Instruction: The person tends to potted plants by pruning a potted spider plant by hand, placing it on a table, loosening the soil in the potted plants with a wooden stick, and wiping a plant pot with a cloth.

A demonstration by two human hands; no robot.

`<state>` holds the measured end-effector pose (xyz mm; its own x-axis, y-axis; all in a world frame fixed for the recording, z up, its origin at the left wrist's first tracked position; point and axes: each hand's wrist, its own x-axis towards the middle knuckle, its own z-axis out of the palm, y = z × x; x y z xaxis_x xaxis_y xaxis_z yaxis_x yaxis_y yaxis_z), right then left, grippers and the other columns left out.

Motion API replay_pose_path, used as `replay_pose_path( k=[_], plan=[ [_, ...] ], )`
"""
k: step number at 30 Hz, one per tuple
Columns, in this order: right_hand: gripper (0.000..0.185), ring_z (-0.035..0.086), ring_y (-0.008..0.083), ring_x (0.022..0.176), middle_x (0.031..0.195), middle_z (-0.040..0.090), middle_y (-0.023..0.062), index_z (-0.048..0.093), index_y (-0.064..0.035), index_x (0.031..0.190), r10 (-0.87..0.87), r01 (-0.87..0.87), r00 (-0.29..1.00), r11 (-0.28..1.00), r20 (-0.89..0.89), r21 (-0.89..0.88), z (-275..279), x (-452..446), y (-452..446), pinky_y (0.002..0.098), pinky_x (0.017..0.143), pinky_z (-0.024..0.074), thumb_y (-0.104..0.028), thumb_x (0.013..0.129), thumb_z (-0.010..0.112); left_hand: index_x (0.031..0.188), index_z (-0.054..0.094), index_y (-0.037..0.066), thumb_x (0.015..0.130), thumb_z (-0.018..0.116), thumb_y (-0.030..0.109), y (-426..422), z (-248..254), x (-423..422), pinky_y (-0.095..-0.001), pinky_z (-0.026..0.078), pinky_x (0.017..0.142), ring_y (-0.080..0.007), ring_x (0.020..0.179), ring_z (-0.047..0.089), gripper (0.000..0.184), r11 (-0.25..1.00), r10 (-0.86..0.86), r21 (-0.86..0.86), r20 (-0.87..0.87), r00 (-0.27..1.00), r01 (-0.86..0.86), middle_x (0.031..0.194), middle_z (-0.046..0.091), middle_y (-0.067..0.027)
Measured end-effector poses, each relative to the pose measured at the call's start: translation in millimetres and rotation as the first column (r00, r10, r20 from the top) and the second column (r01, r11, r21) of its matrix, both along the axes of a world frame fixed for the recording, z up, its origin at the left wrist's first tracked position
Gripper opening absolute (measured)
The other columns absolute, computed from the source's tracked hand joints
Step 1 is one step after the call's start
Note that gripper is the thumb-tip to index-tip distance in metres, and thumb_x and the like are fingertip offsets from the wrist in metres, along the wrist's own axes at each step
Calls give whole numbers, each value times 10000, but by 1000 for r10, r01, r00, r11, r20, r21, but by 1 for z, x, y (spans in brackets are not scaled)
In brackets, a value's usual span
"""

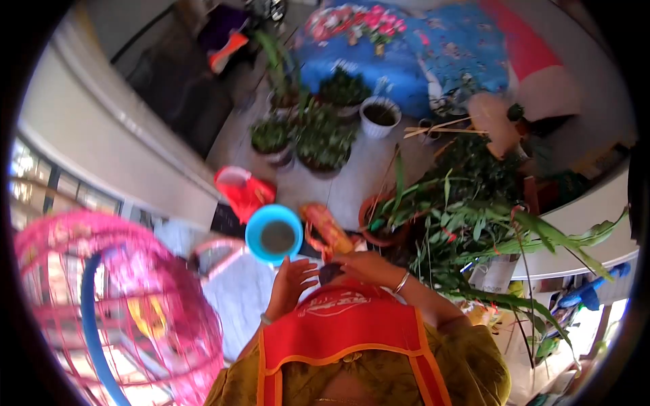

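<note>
My left hand (292,283) is held in front of my chest with its fingers apart and nothing in it. Just beyond its fingertips is a round light-blue bucket (253,233) with murky greyish liquid inside. My right hand (371,267), with a bangle on the wrist, reaches across with fingers stretched out. Under its fingertips shows a small dark thing (330,273) I cannot make out. A red and orange patterned bag or cloth (328,229) lies beyond my right hand. A red plastic container (247,195) stands behind the bucket.
Several potted plants (325,139) and a white pot (380,118) stand farther back on the tiled floor. Long-leaved plants (467,230) crowd the right. At left is a large pink mesh basket (196,318). Pink flowers (380,21) are near blue cloth (318,64) at the back.
</note>
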<state>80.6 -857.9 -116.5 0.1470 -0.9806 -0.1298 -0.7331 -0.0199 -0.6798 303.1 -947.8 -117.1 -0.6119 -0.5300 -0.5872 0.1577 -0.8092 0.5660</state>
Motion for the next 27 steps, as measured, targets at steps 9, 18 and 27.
replay_pose_path(
  k=[9, 18, 27],
  plan=[
    [238, 616, 295, 845, 996, 617, 119, 570, -76, 1041, -247, 252, 966, 966, 77, -61, 36, -70, -81, 384, 698, 492, -233, 868, 523, 1130, 500, 26, 910, 458, 264, -141, 6, -105, -359, 473, 812, -222, 940, 577, 327, 994, -109, -9, 12, 994, 109, 1057, 592, -122],
    [287, 554, 338, 978, 1093, 571, 153, 542, -31, 1094, -658, 672, 735, 739, 166, -50, 32, -139, -138, 396, 816, 455, -194, 858, 556, 1021, 558, 79, 895, 507, 222, -264, -34, -254, -336, 477, 801, -195, 870, 594, 197, 909, -395, 127, -40, 918, 396, 968, 621, -68],
    [529, 521, 414, 1046, 1263, 435, 263, 370, -19, 1293, -843, 842, 538, 538, -8, -18, -28, -193, -229, 425, 889, 440, -156, 823, 570, 1073, 546, 31, 900, 489, 234, -396, 19, -389, -326, 480, 769, -195, 846, 596, 272, 742, -670, -43, -96, 736, 670, 949, 619, -100]
  ],
)
